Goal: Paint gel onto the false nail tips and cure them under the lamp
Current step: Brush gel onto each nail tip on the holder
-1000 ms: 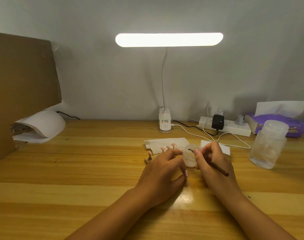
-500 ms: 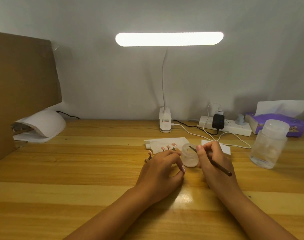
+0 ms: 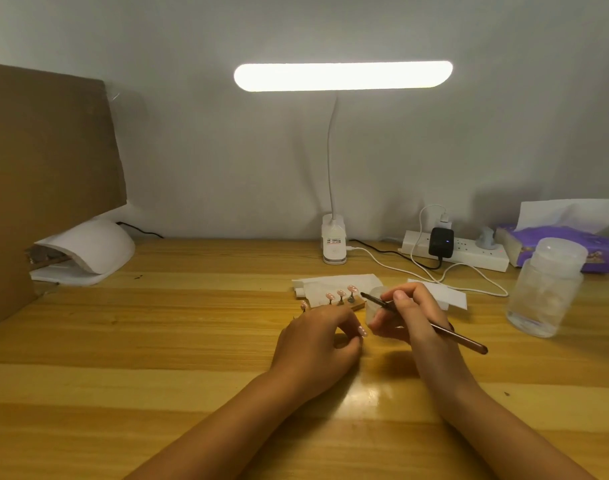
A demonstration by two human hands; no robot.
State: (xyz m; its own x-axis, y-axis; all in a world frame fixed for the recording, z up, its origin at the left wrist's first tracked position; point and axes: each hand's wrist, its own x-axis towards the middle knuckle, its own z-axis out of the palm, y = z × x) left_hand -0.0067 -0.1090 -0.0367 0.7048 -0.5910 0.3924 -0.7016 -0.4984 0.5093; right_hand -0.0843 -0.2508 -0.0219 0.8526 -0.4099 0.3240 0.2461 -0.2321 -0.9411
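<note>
My right hand (image 3: 413,320) grips a thin dark brush (image 3: 434,327) like a pen. The bristle end points left, above a small translucent gel jar (image 3: 374,301) that my lower fingers partly hide. My left hand (image 3: 316,341) rests on the desk with curled fingers, and thumb and forefinger pinch a pale pink false nail tip (image 3: 361,331). Behind it, several pink nail tips (image 3: 341,293) stand on small holders, on a wooden strip over white paper. The white curing lamp (image 3: 88,247) sits at the far left of the desk.
A lit clip-on desk lamp (image 3: 334,249) stands at the back centre. A power strip (image 3: 469,252) with trailing cables, a purple tissue pack (image 3: 573,244) and a clear plastic bottle (image 3: 547,289) are at the right. A cardboard sheet (image 3: 36,174) leans at the left.
The brush tip has come up out of the jar and swung left toward the standing tips. My left hand has drawn slightly back toward me.
</note>
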